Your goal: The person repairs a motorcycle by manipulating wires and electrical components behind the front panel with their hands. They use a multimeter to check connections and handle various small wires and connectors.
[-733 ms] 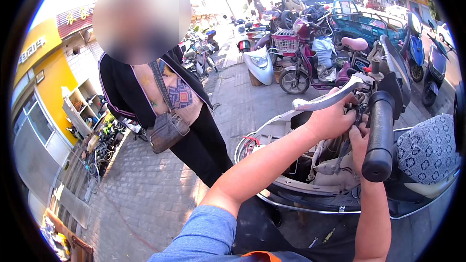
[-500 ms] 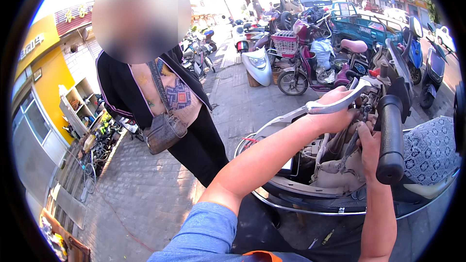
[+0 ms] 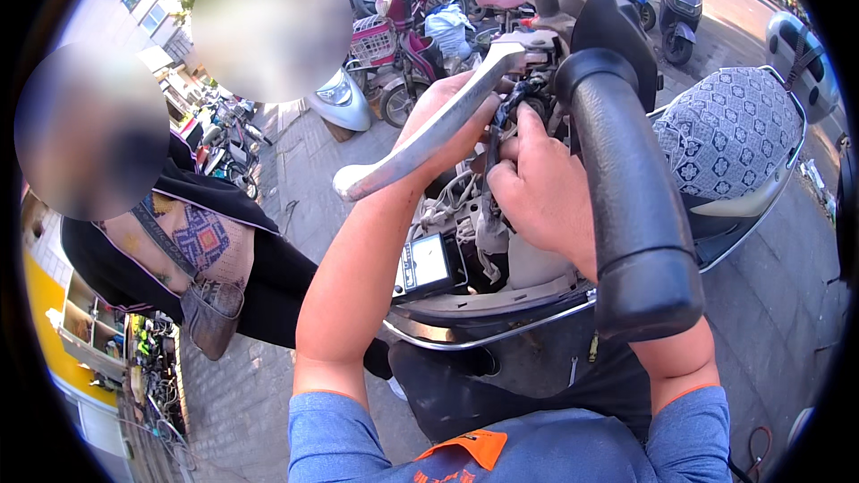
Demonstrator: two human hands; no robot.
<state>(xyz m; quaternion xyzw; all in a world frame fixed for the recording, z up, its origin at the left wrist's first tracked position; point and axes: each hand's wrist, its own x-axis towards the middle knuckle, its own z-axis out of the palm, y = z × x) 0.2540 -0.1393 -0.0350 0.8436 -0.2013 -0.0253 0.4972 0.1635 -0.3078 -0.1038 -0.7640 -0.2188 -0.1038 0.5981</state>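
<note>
Both hands' fingertips hide behind brake lever point(image 3: 420, 139) and grip point(image 3: 631, 206).

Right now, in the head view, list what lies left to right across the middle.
Bystander's grey shoulder bag → silver brake lever → right hand → black handlebar grip → patterned scooter seat.

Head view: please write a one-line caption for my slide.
Both hands work at a scooter's brake lever beside the black handlebar grip.
</note>
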